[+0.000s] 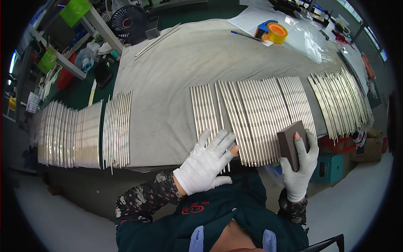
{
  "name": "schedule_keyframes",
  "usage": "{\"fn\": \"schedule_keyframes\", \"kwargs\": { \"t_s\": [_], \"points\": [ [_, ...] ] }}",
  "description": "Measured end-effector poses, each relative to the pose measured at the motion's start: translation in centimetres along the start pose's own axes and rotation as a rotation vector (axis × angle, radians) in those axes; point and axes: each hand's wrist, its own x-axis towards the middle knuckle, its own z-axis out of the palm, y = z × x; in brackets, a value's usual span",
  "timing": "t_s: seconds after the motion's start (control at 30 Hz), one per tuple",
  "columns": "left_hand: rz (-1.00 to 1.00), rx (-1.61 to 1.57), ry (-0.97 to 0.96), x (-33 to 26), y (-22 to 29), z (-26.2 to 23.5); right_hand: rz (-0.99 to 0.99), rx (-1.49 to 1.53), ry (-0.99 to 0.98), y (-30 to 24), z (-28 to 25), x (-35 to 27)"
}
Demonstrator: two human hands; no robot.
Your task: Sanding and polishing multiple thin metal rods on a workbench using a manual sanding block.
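While gripped, block in right hand

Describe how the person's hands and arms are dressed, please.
Both the left hand and the right hand wear white fabric gloves, with some fingers cut open at the tips. The sleeves are dark with a pale, speckled pattern.
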Motion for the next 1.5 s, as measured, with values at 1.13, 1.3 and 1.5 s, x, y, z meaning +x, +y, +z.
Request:
{"fn": "schedule_keyframes", "kwargs": {
  "t_s": [1.13,1.3,1.5],
  "points": [
    [0.025,-0.049,-0.021,1.3,0.6,-0.1,0.043,-0.026,-0.012,2.3,0.0,0.0],
    [-0.064,-0.022,-0.062,-0.5,0.7,-0.9,0.083,-0.009,0.021,3.0,-0.3,0.7],
    [-0.017,-0.076,-0.057,-0.1,2.1,-1.4,0.065,-0.014,0.047,4.2,-0.3,0.6]
  ]
}}
